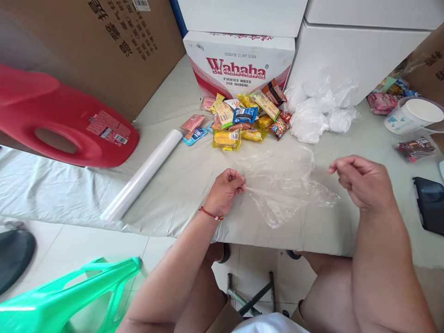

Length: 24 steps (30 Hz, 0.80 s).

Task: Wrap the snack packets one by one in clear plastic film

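Observation:
A clear plastic bag lies crumpled over the cloth, its left end pinched between the thumb and fingers of my left hand. Off to the right of the bag, my right hand hovers with curled fingers, and nothing shows in them. Beyond the bag is a pile of wrapped snacks in yellow, blue, brown and pink packets. A bunch of filled clear bags sits right of that pile. To the left, a white roll of plastic bags lies slantwise.
Behind the snacks stands a Wahaha water carton. A red jug lies at the left by a large cardboard box. On the right are a paper cup, a bagged snack and a black phone. A green stool is below.

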Tool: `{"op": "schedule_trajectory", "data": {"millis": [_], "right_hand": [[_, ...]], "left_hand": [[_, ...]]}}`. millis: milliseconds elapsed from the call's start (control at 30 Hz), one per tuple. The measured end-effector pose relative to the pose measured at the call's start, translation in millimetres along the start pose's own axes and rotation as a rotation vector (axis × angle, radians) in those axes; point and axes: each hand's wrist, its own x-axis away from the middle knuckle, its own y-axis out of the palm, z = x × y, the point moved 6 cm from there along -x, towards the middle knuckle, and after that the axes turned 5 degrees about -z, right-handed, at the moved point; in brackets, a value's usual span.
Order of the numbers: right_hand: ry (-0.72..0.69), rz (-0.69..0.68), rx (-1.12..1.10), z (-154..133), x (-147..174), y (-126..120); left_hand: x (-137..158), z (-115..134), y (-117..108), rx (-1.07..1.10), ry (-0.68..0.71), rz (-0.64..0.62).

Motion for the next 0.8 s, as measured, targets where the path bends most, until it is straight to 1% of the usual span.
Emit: {"op": "schedule_trajectory", "data": {"millis": [33,67,100,133,167,200,300,333,367,400,433,500,600,700,800], "right_hand": [[-0.057,0.188,-0.032,-5,1,-3],[-0.118,0.32,-0.024,-11,3,-2],[-0.176,0.371,0.023,-17,4,3],[-0.23,0.342,0.097,-23,4,12],[-0.284,0.242,0.181,-28,3,24],[-0.337,0.085,0.26,-32,3,40],[-0.477,-0.46,0.377,-32,19,90],[-0.508,-0.598,0.391,-30,28,105],[-0.525,-0.704,0.412,-28,38,118],[-0.531,-0.782,0.445,-25,48,131],[-0.532,-0.834,0.487,-22,57,143],[-0.515,-0.896,0.581,-16,73,165],[-0.499,-0.906,0.629,-13,89,188],[-0.479,-0.856,0.616,-11,94,197],[-0.419,-0.838,0.585,-9,92,197]], "left_hand": [[0,1,1,-0.002,0.005,-0.007],[1,2,2,0.001,0.013,-0.011],[1,3,2,0.005,0.023,-0.013],[1,4,2,0.007,0.031,-0.015],[1,4,2,0.006,0.037,-0.016],[0,5,1,0.0,0.041,-0.016],[-2,4,-3,-0.027,0.051,0.015],[-3,4,-5,-0.033,0.059,0.034],[-4,4,-7,-0.037,0.069,0.056],[-4,4,-9,-0.038,0.078,0.076],[-5,4,-10,-0.037,0.085,0.094],[-6,4,-13,-0.039,0.095,0.129],[-7,5,-17,-0.06,0.114,0.168],[-8,11,-16,-0.182,0.16,0.153],[-10,21,-15,-0.347,0.226,0.153]]}}
